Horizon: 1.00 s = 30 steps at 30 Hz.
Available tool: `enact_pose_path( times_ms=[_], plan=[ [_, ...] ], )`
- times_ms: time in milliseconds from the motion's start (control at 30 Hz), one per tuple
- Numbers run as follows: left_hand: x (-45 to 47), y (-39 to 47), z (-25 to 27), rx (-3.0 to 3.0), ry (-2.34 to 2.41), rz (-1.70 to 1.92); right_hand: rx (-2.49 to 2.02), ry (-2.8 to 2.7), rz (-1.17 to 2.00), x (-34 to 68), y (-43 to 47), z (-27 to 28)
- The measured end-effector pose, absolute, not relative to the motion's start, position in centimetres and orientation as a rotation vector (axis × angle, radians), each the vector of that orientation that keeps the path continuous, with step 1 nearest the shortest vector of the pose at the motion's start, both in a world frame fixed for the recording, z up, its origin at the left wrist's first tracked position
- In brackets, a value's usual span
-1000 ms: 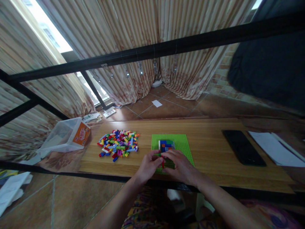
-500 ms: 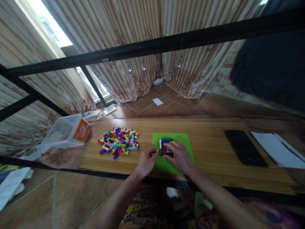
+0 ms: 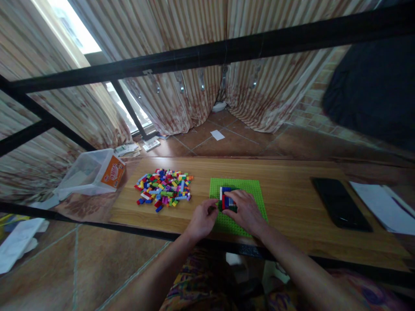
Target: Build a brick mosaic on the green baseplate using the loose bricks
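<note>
A small structure of toy building bricks (image 3: 228,201) in white, blue, red and dark green stands on a lime-green studded baseplate (image 3: 249,185). My right hand (image 3: 248,211) curls over its right side, thumb at the near edge and fingers at the far edge, hiding part of it. Close to the left side, my left hand (image 3: 203,217) is closed with thumb and forefinger together; whatever they may pinch is too small to make out. A loose pile of multicoloured bricks (image 3: 165,190) lies to the left of the baseplate.
Beyond the left end of the wooden table (image 3: 292,207) is a clear plastic box (image 3: 84,172) with an orange label. A black phone-like slab (image 3: 340,203) and white paper (image 3: 385,207) lie at the right. A dark metal bar (image 3: 181,56) crosses above the far side.
The view has shifted slightly. My left fingers have come nearer the brick structure's left side, while my right hand keeps nearly the same place on it.
</note>
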<state>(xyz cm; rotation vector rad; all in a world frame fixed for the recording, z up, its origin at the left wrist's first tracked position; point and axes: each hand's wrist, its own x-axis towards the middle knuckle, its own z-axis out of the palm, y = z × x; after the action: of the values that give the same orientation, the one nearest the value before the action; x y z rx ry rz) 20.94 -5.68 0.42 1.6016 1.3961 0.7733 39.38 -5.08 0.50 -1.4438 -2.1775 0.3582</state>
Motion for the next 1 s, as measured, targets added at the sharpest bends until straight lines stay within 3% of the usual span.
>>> enact_pose_path(
  times_ms=[733,1000],
  plan=[
    [20.6,-4.5,0.5,1.482,1.363,0.756,-1.475,-2.208,0.313,39.6,-5.0,0.3],
    [22.1,-2.4,1.7,1.631,1.536,0.558,-1.454,-2.209,0.351,39.8,-4.9,0.2]
  ],
)
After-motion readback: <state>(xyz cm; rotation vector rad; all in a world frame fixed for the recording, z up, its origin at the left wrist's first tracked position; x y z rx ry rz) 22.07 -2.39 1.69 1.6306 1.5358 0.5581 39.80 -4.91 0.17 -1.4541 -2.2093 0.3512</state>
